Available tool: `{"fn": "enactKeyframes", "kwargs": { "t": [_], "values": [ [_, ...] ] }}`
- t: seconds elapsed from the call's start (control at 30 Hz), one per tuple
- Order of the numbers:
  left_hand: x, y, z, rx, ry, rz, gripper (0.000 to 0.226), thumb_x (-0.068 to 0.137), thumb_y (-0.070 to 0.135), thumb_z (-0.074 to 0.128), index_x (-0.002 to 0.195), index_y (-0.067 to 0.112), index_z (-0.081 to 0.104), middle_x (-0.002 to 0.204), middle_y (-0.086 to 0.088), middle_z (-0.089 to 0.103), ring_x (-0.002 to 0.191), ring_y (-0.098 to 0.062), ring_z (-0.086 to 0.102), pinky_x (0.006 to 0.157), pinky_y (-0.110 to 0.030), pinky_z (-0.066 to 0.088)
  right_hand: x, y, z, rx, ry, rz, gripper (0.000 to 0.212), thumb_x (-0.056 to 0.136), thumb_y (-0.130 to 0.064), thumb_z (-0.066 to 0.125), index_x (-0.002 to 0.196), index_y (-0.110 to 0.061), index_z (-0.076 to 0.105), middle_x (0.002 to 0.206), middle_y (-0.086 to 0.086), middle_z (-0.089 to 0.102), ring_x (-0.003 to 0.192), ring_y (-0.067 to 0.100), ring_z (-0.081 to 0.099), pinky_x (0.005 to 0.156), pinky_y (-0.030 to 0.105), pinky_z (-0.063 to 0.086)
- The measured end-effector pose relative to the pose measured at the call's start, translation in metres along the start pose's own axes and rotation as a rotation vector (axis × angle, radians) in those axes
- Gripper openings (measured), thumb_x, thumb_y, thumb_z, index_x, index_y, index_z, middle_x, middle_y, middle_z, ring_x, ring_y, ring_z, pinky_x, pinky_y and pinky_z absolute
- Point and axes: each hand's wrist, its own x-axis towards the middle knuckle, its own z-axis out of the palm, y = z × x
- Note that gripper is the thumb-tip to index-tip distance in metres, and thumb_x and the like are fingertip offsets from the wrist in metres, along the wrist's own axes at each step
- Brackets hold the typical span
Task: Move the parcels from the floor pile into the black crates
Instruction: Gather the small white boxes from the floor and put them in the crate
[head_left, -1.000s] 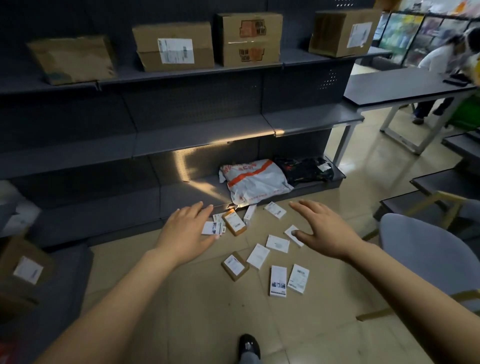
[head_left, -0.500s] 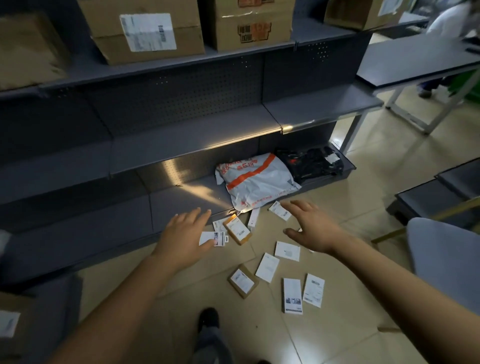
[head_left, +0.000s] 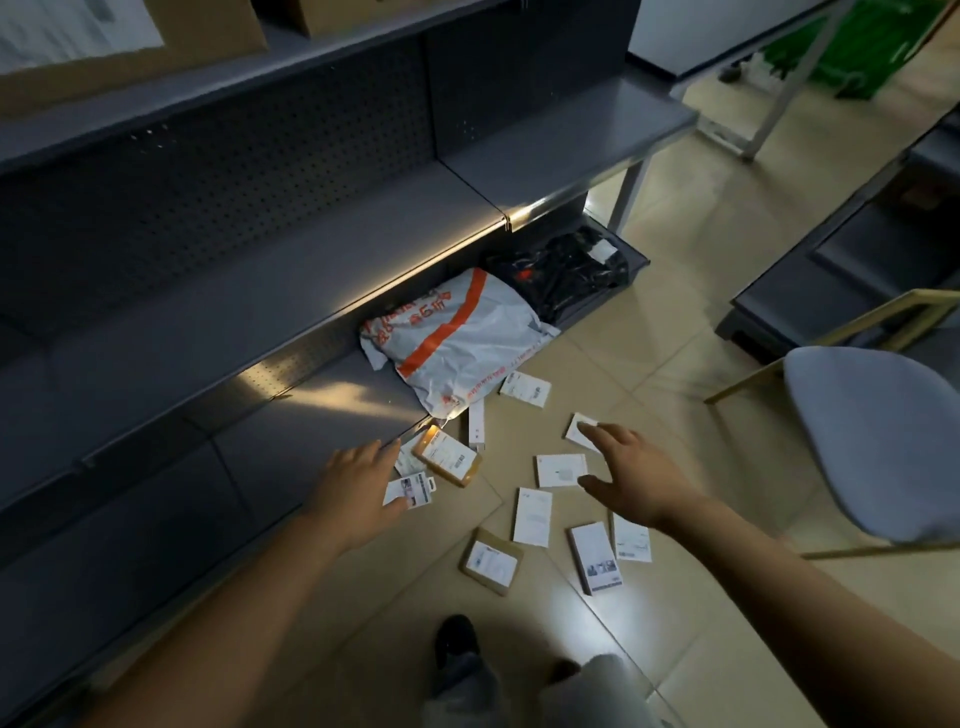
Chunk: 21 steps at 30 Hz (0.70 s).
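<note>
Your left hand is spread and holds nothing, its fingertips at a small carded packet. Your right hand is also released, hovering over the white parcels scattered on the floor just in front of the grey mailing bag. No black crates are in view, so you risk scooping an armful with nowhere seen to drop it. The flat parcels lie tight to the tiles and could skid off when pinched, and the brown box beside the bag could slip under the shelf. Compared with a second ago, you are lower and closer, with both hands nearer the pile.
</note>
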Motion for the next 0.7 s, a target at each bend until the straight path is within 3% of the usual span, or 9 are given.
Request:
{"fn": "enactKeyframes", "kwargs": {
  "t": [0.17,0.4,0.7],
  "values": [
    [0.05,-0.016,0.038,-0.017,-0.12,-0.017,0.084,0.089,0.056,0.052,0.152,0.02,0.011,0.155,-0.004,0.024,0.137,-0.027,0.031,0.111,-0.04,0.029,0.05,-0.015,0.046,0.078,-0.057,0.003,0.073,0.093,-0.044,0.051,0.153,-0.026,0.014,0.156,0.006,0.027,0.14,0.027,0.029,0.112,0.036,0.029],
    [0.101,-0.035,0.094,0.007,-0.193,-0.112,0.087,0.09,0.056,0.049,0.153,0.018,0.002,0.16,-0.008,0.011,0.143,-0.027,0.02,0.113,-0.038,0.023,0.139,-0.015,0.104,0.145,-0.15,0.004,0.074,0.092,-0.042,0.053,0.153,-0.025,0.013,0.155,0.007,0.029,0.139,0.028,0.03,0.113,0.039,0.031],
    [0.18,-0.046,0.164,-0.002,-0.272,-0.222,0.087,0.091,0.057,0.047,0.153,0.016,0.002,0.159,-0.009,0.013,0.144,-0.026,0.019,0.114,-0.038,0.023,0.22,0.052,0.184,0.132,-0.263,0.174,0.073,0.093,-0.04,0.055,0.152,-0.021,0.016,0.154,0.007,0.031,0.14,0.028,0.031,0.112,0.041,0.032]
  ]
}}
